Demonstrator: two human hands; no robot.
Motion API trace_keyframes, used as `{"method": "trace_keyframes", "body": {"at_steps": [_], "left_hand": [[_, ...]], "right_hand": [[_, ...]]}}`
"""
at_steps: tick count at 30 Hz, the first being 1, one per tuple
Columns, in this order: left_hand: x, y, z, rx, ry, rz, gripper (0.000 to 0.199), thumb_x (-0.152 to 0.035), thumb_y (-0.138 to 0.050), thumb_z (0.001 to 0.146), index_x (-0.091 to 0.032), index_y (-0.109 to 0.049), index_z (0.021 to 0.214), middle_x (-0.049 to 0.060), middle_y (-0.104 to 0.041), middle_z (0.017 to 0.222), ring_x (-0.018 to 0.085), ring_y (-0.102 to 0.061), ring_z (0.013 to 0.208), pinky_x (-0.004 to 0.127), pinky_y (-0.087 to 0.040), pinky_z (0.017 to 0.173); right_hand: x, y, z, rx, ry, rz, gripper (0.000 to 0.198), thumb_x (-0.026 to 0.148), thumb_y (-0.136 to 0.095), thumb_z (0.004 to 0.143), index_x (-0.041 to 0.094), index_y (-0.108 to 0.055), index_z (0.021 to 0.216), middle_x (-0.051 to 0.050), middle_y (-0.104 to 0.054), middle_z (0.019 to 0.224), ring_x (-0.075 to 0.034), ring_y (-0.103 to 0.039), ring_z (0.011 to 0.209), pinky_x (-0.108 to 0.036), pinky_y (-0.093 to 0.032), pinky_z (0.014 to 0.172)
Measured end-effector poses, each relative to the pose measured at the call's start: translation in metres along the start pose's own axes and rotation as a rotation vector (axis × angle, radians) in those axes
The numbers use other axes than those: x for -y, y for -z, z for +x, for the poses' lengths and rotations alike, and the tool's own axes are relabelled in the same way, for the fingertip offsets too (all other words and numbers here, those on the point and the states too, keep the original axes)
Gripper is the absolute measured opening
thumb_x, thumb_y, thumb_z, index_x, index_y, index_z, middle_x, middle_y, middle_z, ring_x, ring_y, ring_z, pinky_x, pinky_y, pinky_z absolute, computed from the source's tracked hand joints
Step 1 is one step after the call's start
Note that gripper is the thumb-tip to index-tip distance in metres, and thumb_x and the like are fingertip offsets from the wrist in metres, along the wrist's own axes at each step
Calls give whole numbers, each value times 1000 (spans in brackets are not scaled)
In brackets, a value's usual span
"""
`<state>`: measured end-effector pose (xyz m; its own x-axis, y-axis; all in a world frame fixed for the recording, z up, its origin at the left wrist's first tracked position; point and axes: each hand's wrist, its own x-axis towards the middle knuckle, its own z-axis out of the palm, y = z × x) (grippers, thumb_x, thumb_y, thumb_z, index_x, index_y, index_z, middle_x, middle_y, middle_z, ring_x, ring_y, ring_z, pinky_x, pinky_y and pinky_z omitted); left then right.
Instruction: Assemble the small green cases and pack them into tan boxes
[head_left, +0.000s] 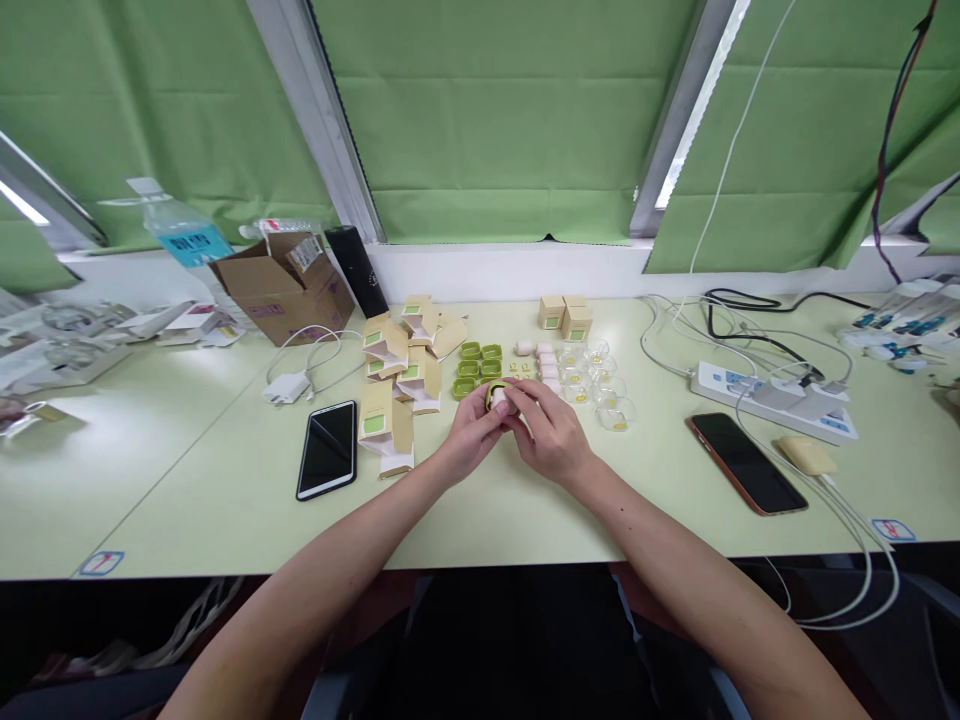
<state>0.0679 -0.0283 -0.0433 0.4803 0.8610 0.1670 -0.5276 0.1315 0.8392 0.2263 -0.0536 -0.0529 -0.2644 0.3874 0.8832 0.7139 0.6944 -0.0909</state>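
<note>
My left hand [472, 437] is closed around a small green container [490, 392] above the middle of the table. The fingers of my right hand [553, 432] are closed on a pale pink rounded piece [500, 399] at the container's opening; fingers partly hide both. Just beyond my hands, several green containers [466, 368] stand in two columns. Small yellow pieces [520, 368] lie to their right, followed by several pale pink pieces [548, 360] and clear plastic cups or lids [610, 386].
Several opened cartons [386, 420] lie left, near a phone [327, 450] and white charger [287, 388]. Two small boxes [576, 323] stand behind. A cardboard box [289, 300] is back left. Right are a power strip [772, 402], cables and another phone [746, 463].
</note>
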Motion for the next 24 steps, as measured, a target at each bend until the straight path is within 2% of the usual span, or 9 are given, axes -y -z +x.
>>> {"method": "trace_keyframes", "body": {"at_steps": [6,11,15,19,24], "left_hand": [[-2,-1,-2,10,-1,56,45,-47,-89,80,-19,-69,109,4,-66,95,15,-64,89,25,-53,80],[-7,0,-2,65,14,47,51,-42,-91,77,-19,-70,117,7,-68,103,18,-65,93,28,-53,81],[-10,2,3,112,-6,-25,49,-46,-87,81,-17,-72,117,12,-71,113,24,-67,107,34,-54,92],[-9,3,6,59,10,-65,44,-39,-85,85,-17,-73,121,13,-72,121,25,-67,118,36,-53,102],[-8,11,6,-2,-38,-2,53,-34,-91,80,-20,-70,126,11,-73,124,23,-71,114,39,-55,106]], "right_hand": [[1,-1,-1,31,-38,-14,39,18,-53,104,18,-62,141,-20,-72,128,-29,-72,119,-46,-67,96],[1,1,3,-13,-23,5,36,16,-54,104,16,-61,140,-20,-71,126,-28,-71,120,-43,-67,95],[-3,5,7,-57,-81,81,41,17,-60,103,17,-57,144,-18,-70,125,-26,-70,117,-41,-67,95],[-8,6,7,-36,-153,71,38,26,-60,104,22,-59,141,-15,-69,120,-27,-71,113,-43,-66,92],[-9,11,8,-1,-115,-16,32,28,-61,102,21,-65,133,-16,-70,118,-27,-72,103,-41,-64,83]]}}
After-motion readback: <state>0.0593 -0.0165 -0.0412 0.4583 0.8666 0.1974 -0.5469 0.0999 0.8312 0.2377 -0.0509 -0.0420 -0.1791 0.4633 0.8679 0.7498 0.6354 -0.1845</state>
